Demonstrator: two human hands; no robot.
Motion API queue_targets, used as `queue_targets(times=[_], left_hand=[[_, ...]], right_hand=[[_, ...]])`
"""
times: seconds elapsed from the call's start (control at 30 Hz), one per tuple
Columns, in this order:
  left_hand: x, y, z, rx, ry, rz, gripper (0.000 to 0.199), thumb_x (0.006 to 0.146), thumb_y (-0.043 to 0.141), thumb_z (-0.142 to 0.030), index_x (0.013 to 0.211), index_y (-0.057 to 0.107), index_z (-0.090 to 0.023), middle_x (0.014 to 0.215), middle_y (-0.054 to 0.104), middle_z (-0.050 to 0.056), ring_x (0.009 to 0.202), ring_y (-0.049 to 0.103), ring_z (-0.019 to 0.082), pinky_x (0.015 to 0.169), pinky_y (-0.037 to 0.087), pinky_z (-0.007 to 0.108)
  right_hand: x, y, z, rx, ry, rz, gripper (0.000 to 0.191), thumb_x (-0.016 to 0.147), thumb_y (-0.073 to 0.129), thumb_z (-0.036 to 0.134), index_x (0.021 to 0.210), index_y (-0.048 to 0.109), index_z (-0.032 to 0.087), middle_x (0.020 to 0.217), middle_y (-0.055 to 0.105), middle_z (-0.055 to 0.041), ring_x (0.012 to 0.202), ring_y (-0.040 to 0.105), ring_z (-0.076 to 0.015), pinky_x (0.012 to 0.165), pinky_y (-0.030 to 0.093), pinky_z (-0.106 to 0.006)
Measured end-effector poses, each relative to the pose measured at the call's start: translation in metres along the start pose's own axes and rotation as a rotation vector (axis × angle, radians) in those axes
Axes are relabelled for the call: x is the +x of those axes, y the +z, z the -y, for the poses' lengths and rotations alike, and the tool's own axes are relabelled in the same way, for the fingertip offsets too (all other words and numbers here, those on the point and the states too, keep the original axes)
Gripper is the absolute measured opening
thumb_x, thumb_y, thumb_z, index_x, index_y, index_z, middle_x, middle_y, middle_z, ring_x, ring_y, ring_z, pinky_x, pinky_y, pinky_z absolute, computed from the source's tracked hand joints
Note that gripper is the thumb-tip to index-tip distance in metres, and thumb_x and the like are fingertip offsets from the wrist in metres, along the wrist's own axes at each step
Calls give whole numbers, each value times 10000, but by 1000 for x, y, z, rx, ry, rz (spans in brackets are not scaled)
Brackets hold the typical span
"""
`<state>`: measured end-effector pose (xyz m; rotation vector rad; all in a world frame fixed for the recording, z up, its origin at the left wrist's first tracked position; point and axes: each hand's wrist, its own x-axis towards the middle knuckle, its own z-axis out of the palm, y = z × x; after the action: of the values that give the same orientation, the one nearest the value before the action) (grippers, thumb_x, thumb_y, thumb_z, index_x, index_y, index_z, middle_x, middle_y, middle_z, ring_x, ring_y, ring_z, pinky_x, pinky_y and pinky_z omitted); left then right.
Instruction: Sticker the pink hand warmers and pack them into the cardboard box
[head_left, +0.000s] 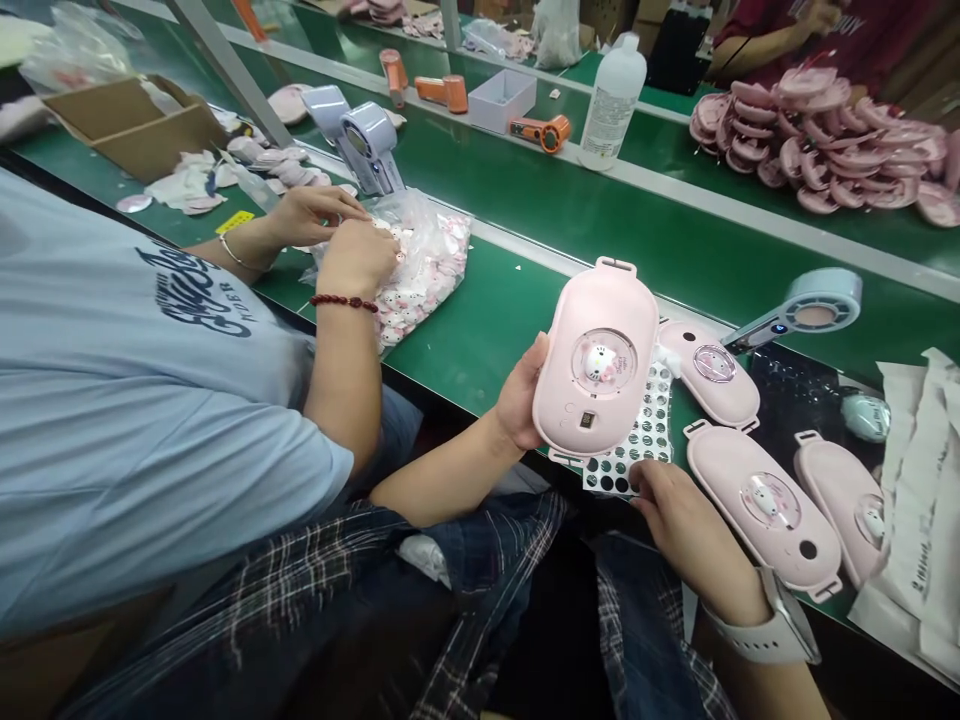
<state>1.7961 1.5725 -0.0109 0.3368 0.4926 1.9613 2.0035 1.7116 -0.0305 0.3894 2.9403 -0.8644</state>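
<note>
My left hand [520, 395] grips a pink oval device [596, 415] by its left edge, holding it up with its face toward me. A raised white cat figure sits in a round window on it, with a small dark rectangular display below. My right hand [667, 505] has its thumb and fingertips together at the lower edge of a sheet of round black stickers [654, 420]; whether a sticker is between them I cannot make out. To the right lie more pink devices [724, 490], two of the nearest showing a black dot.
A co-worker on the left reaches into a clear bag of small cat figures [420, 290]. Handheld fans [825, 300], a white bottle [615, 100], an open white box [502, 100] and a heap of pink shells [832, 140] stand around. White paper-like packaging [926, 510] lies far right.
</note>
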Motion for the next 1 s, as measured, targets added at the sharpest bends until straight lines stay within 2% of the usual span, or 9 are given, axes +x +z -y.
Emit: queue_targets(times=[0.1,0.17,0.3,0.37,0.4,0.5,0.6,0.73,1.0], left_hand=[[-1,5,5,-33,-98,59,942,769,630,-835,1426,570,-162,1432,631,194,1461,469,449,1162,432,612],[-2,8,9,-38,-134,90,959,760,616,-846,1435,561,-168,1414,639,202,1410,523,455,1130,454,607],[-5,12,15,19,-149,73,920,771,609,-832,1386,594,-146,1285,703,209,1293,621,439,1088,485,560],[-7,14,18,47,-158,49,894,783,608,-819,1359,607,-135,1222,726,206,1252,649,423,1064,501,530],[-8,14,20,51,-164,39,880,786,614,-812,1346,612,-133,1204,733,202,1235,659,412,1052,510,512],[-9,15,25,39,-178,8,827,787,652,-780,1304,627,-136,1177,745,187,1180,687,372,1008,538,461],[-11,15,30,47,-182,-20,772,822,629,-753,1267,642,-123,1134,754,183,1094,713,341,977,554,447],[-11,15,33,71,-173,-23,766,854,556,-765,1224,664,-103,1098,754,186,1017,726,330,954,560,447],[-10,13,35,59,-174,-44,768,843,568,-764,1235,650,-109,1107,753,190,1050,720,337,1010,546,477]], right_hand=[[0,-8,-6,193,103,39,29,903,532,222,907,560,232,847,618,-41,793,601,-243,738,491,-405],[1,-13,-11,379,168,0,77,889,628,296,901,587,232,852,634,-25,807,629,-224,753,517,-384],[1,-21,-8,794,258,-340,267,794,843,354,901,635,225,820,640,5,701,634,-152,653,545,-282],[1,-24,7,940,260,-511,279,787,878,322,910,650,221,824,644,11,638,615,-114,594,537,-235],[1,-25,18,984,239,-549,262,798,878,301,912,655,221,833,649,11,628,613,-103,586,538,-222],[2,-25,52,1029,146,-532,196,849,839,238,921,657,225,857,667,7,628,626,-93,590,550,-205],[6,-20,71,1004,89,-518,174,873,808,208,922,643,229,850,673,7,649,633,-97,582,553,-190],[11,-12,73,951,68,-513,180,881,800,209,936,631,234,857,676,3,734,651,-118,617,563,-201],[11,-10,75,849,78,-551,170,879,793,218,934,632,228,878,679,-1,793,665,-138,705,568,-265]])
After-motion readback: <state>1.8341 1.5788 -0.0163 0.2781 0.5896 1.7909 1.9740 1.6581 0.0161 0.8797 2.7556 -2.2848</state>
